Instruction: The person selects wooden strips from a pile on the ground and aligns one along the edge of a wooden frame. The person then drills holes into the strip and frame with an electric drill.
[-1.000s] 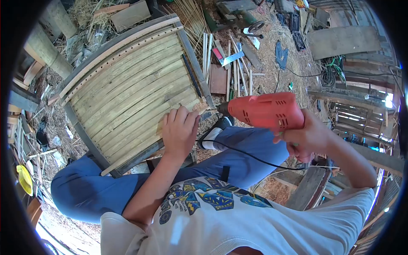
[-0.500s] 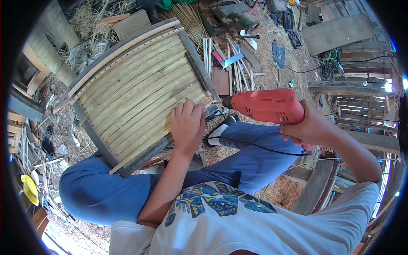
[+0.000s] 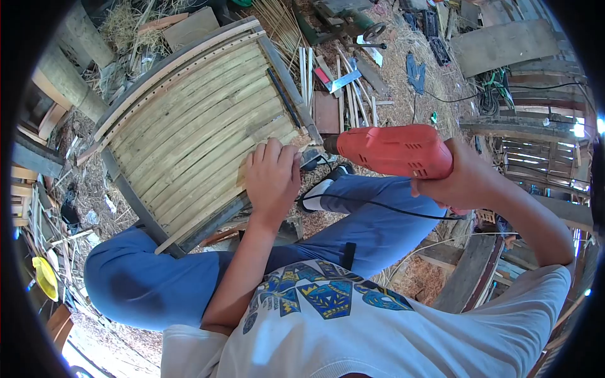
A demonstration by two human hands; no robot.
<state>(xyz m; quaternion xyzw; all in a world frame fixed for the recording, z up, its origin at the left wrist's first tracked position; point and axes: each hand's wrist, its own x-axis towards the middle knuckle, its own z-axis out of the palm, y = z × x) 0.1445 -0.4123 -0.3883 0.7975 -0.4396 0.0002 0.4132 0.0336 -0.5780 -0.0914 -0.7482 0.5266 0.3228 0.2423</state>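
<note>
In the head view, my right hand (image 3: 463, 175) is wrapped around the handle of a red power drill (image 3: 396, 151). Its black chuck points left at the near right corner of a slatted wooden panel (image 3: 201, 129) in a dark frame. My left hand (image 3: 273, 176) lies over the panel's near edge, fingers bent and together, just left of the chuck. Beneath it runs a pale wooden strip (image 3: 200, 220) along that edge; the fingers hold its right part, and their tips' contact is partly hidden. A drill bit is too small to make out.
A strip with a row of holes (image 3: 183, 69) lines the panel's far edge. A dark thin rod (image 3: 283, 97) lies along its right side. Beyond are a try square (image 3: 343, 80), loose wooden sticks (image 3: 360, 101) and a green machine (image 3: 362, 22). The drill's black cord (image 3: 384, 208) crosses my leg.
The panel and my left hand appear slightly further left and up in the view. The drill stays at the same corner, with both hands keeping their hold.
</note>
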